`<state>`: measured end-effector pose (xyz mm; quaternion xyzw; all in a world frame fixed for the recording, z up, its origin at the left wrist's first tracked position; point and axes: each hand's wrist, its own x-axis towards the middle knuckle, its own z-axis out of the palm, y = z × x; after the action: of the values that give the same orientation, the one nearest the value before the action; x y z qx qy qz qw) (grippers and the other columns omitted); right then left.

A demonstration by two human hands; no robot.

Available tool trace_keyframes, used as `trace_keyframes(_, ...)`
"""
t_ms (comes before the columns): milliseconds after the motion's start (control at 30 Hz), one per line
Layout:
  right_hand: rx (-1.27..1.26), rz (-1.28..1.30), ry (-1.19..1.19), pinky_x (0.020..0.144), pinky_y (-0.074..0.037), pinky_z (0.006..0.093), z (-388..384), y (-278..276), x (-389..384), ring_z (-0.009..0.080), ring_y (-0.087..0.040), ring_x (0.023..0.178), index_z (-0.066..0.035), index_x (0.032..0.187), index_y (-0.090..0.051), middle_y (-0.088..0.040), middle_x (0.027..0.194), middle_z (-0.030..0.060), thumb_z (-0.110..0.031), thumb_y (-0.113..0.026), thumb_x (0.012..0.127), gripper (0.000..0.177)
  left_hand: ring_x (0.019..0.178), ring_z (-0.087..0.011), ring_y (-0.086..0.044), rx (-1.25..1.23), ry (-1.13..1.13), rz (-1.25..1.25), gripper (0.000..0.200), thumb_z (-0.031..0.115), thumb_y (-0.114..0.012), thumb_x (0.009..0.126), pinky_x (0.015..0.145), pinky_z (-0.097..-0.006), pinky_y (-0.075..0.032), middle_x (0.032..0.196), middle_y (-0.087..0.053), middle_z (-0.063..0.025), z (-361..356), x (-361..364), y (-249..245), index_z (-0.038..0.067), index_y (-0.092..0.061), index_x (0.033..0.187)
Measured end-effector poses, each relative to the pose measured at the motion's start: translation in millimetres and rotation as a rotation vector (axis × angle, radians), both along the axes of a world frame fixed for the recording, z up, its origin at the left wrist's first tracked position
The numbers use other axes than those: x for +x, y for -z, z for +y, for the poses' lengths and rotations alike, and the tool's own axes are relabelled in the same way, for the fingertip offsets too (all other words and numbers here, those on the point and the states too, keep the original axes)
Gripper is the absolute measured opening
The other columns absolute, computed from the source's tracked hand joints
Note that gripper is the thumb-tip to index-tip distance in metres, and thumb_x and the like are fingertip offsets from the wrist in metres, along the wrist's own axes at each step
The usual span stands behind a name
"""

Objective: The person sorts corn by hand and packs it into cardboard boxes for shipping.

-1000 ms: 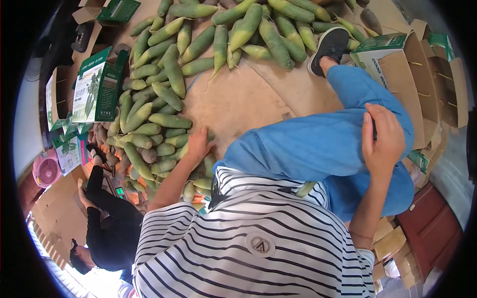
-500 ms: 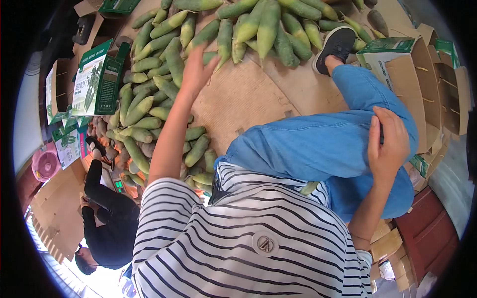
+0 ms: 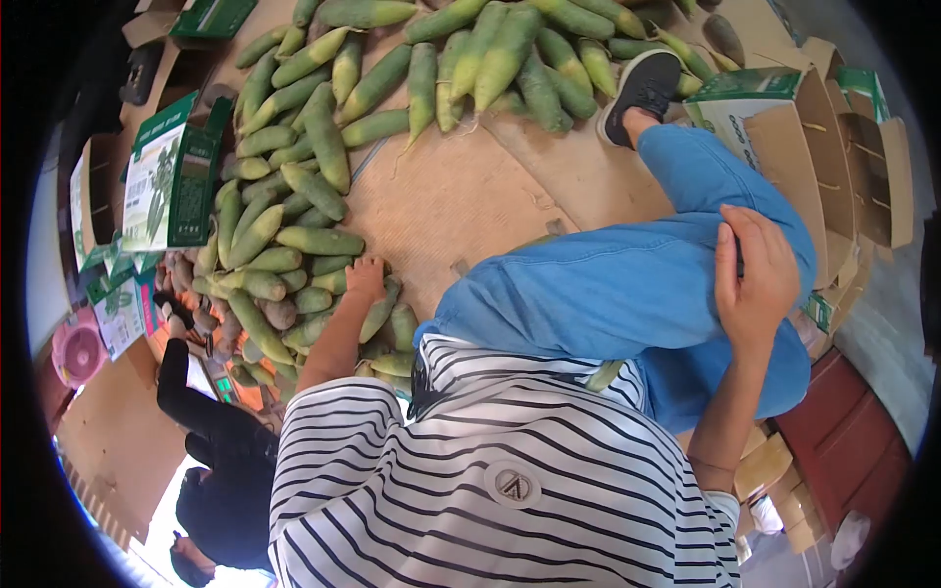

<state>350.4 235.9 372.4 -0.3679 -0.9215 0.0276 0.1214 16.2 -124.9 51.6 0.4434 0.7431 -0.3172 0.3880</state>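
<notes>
My left hand (image 3: 365,280) is down among the green radishes (image 3: 321,240) on the left side of the pile. Its fingers are bent and close together on a green radish (image 3: 379,310), which is partly covered by the hand. My right hand (image 3: 761,274) lies on my raised knee in blue trousers (image 3: 627,279), fingers stretched out and thumb apart, holding nothing that shows. More green radishes (image 3: 500,59) with pale yellow-green ends lie in a heap beyond the bare cardboard sheet (image 3: 451,196) in front of me.
Printed green and white cartons stand at the left (image 3: 167,181) and open boxes at the right (image 3: 818,147). Brownish roots (image 3: 206,320) lie beyond the left pile. A person in black (image 3: 221,461) is at the lower left, near a pink fan (image 3: 78,348).
My left hand has come back from the far radishes to the near left part of the pile. My right hand stays on the knee. The person in black has shifted posture.
</notes>
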Motion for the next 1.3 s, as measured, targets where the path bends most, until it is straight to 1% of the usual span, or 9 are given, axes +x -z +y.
trace_keyframes(100,0.007,0.005,0.004,0.067,-0.045,0.0327,1,1,0,0.0228,-0.060,0.076,-0.005,0.091,-0.064,-0.064,0.088,0.0068,-0.010,-0.062,0.080,0.012,0.121,-0.0318,-0.042,-0.043,-0.169,-0.197,0.070,0.047,-0.071,0.063,0.094,-0.0495,-0.038,0.130,-0.043,-0.0122,16,-6,8,0.019,-0.049,0.123)
trace_keyframes(200,0.013,0.005,-0.001,0.066,-0.045,0.0324,1,1,-2,0.0222,-0.060,0.076,-0.005,0.091,-0.064,-0.064,0.087,0.0065,-0.010,-0.062,0.079,0.012,0.120,-0.0323,-0.043,-0.014,0.209,-0.218,0.073,0.048,-0.075,0.059,0.093,-0.0495,-0.039,0.132,-0.040,-0.0124,10,3,6,0.023,-0.050,0.123)
trace_keyframes(300,0.013,-0.010,-0.003,0.066,-0.045,0.0319,3,0,-5,0.0219,-0.060,0.076,-0.005,0.090,-0.064,-0.064,0.087,0.0063,-0.010,-0.062,0.079,0.012,0.121,-0.0321,-0.042,-0.139,0.395,-0.210,0.078,0.049,-0.078,0.055,0.092,-0.0485,-0.041,0.133,-0.039,-0.0109,20,2,0,0.028,-0.049,0.124)
trace_keyframes(500,0.003,-0.017,0.001,0.065,-0.046,0.0316,4,0,-4,0.0215,-0.060,0.075,-0.005,0.089,-0.064,-0.064,0.086,0.0059,-0.010,-0.063,0.079,0.011,0.118,-0.0327,-0.045,-0.358,0.416,-0.204,0.086,0.061,-0.077,0.050,0.088,-0.0472,-0.044,0.133,-0.042,-0.0103,37,1,21,0.030,-0.051,0.126)
trace_keyframes(700,0.006,-0.005,0.002,0.065,-0.046,0.0320,5,1,-2,0.0213,-0.060,0.074,-0.005,0.089,-0.064,-0.064,0.086,0.0058,-0.010,-0.063,0.079,0.011,0.113,-0.0305,-0.050,-0.467,0.421,-0.137,0.076,0.056,-0.077,0.057,0.087,-0.0466,-0.046,0.126,-0.050,-0.0075,46,12,19,0.026,-0.056,0.123)
trace_keyframes(800,-0.001,0.008,-0.002,0.065,-0.046,0.0319,6,1,1,0.0211,-0.060,0.074,-0.005,0.089,-0.064,-0.064,0.086,0.0058,-0.011,-0.063,0.079,0.012,0.112,-0.0315,-0.051,-0.396,0.417,-0.243,0.067,0.051,-0.077,0.056,0.085,-0.0474,-0.047,0.118,-0.055,-0.0088,48,8,7,0.025,-0.062,0.116)
trace_keyframes(967,0.001,0.026,0.006,0.064,-0.046,0.0319,6,2,2,0.0210,-0.060,0.074,-0.005,0.089,-0.064,-0.064,0.086,0.0058,-0.010,-0.064,0.079,0.012,0.102,-0.0339,-0.054,0.160,0.251,-0.292,0.063,0.045,-0.077,0.056,0.082,-0.0459,-0.047,0.104,-0.058,-0.0162,58,8,-16,0.021,-0.062,0.112)
trace_keyframes(1100,-0.015,0.043,0.003,0.064,-0.046,0.0320,4,2,5,0.0211,-0.060,0.074,-0.005,0.090,-0.064,-0.063,0.086,0.0058,-0.010,-0.063,0.079,0.012,0.097,-0.0367,-0.053,0.514,-0.047,-0.383,0.058,0.044,-0.072,0.064,0.083,-0.0433,-0.045,0.099,-0.055,-0.0233,161,21,-58,0.007,-0.061,0.107)
trace_keyframes(1300,-0.029,0.034,0.000,0.067,-0.046,0.0335,3,2,10,0.0234,-0.060,0.076,-0.005,0.091,-0.064,-0.064,0.087,0.0073,-0.009,-0.062,0.080,0.012,0.102,-0.0371,-0.052,1.244,-0.348,-0.340,0.054,0.037,-0.070,0.073,0.085,-0.0407,-0.045,0.112,-0.051,-0.0243,306,26,-57,0.004,-0.054,0.113)
